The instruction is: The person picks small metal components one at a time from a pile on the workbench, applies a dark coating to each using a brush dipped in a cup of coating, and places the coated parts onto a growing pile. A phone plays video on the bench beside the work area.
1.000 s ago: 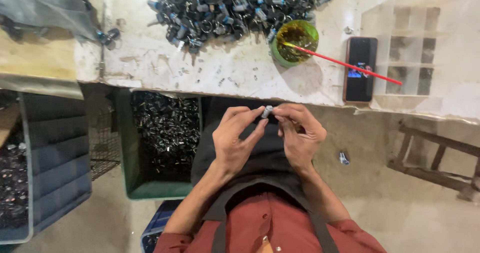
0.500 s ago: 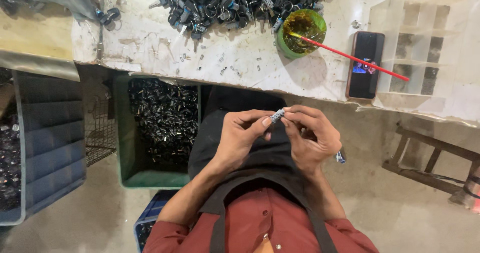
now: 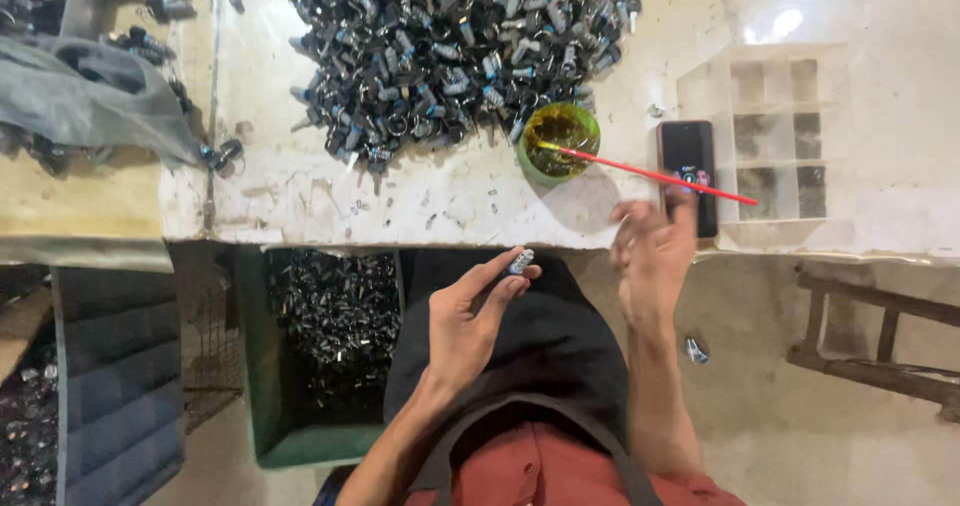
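Right hand motion-blurred; grey crate cut off at left, contents perhaps metal parts.

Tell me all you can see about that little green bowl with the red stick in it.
The green bowl is small and round, plastic by its look, and stands upright on the pale, scuffed worktop, at the lower right edge of the pile of small dark metal parts. Inside is something yellowish-brown; whether liquid or paste cannot be told. A thin red stick rests slanted on its rim, one end in the bowl, the other reaching right past the dark phone. No hand touches it.
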Motion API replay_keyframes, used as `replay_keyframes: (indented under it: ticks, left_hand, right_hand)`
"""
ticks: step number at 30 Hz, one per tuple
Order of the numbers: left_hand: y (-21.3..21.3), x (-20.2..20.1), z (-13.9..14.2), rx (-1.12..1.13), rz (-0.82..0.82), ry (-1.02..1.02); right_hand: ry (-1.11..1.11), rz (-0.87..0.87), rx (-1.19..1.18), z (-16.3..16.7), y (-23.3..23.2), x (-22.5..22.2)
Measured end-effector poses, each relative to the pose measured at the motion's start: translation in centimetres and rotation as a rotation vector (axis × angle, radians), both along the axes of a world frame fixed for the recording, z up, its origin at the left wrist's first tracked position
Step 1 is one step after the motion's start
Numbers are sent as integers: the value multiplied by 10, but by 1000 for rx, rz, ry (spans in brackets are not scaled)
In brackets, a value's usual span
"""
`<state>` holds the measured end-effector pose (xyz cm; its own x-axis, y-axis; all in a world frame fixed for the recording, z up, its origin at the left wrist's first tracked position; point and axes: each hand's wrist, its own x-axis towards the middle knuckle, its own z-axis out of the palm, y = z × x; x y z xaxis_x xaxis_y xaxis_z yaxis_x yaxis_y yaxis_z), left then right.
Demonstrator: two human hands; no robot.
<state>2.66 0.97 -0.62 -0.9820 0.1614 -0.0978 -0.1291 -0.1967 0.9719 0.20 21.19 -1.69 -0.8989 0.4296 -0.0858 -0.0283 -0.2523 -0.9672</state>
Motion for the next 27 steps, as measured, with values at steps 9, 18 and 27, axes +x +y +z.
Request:
replay_keyframes:
  ticks: [9, 18, 27]
  left_hand:
    - [-15, -20, 4, -474, 238, 376]
    - [-13, -19, 13, -415, 204, 431]
    - [-26, -2, 2, -477, 310, 412]
  right_hand:
    - [189, -167, -61, -2, 29, 11]
    - [45, -145, -184, -13, 24, 51]
    - [330, -302, -116, 2, 38, 29]
